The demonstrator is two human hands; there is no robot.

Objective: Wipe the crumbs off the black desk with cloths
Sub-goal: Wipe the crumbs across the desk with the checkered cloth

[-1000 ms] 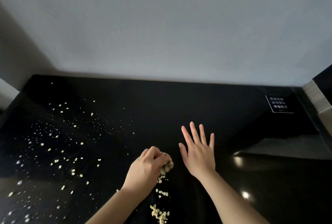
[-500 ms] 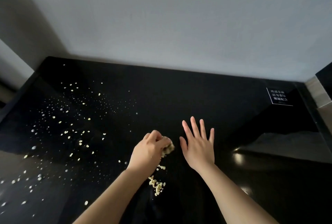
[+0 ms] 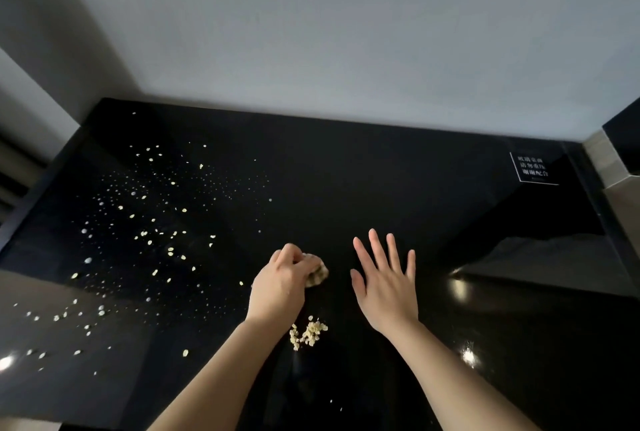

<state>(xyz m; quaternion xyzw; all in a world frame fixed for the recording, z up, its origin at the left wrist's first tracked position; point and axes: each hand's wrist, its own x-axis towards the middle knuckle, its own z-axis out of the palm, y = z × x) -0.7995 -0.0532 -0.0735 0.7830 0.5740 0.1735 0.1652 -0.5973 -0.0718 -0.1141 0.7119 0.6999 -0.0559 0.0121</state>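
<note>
The black glossy desk [image 3: 398, 188] fills the lower view. Pale crumbs [image 3: 152, 233] lie scattered over its left half, and a small heap of crumbs [image 3: 307, 334] sits just below my left hand. My left hand [image 3: 280, 287] is curled round a small bunched cloth [image 3: 317, 273], pressing it on the desk near the middle. To its right my right hand [image 3: 384, 283] rests flat on the surface with fingers spread and holds nothing. Most of the cloth is hidden under the fingers.
A grey wall [image 3: 329, 32] rises behind the desk. A small white-lettered sign [image 3: 533, 167] lies at the desk's far right corner. A dark and metal-coloured unit [image 3: 620, 160] stands at the right edge. Bright light spots reflect on the right side.
The view has shifted, so the desk's left part with the scattered crumbs shows more. The trail of crumbs below my left hand now lies gathered in one heap. Both hands keep their poses.
</note>
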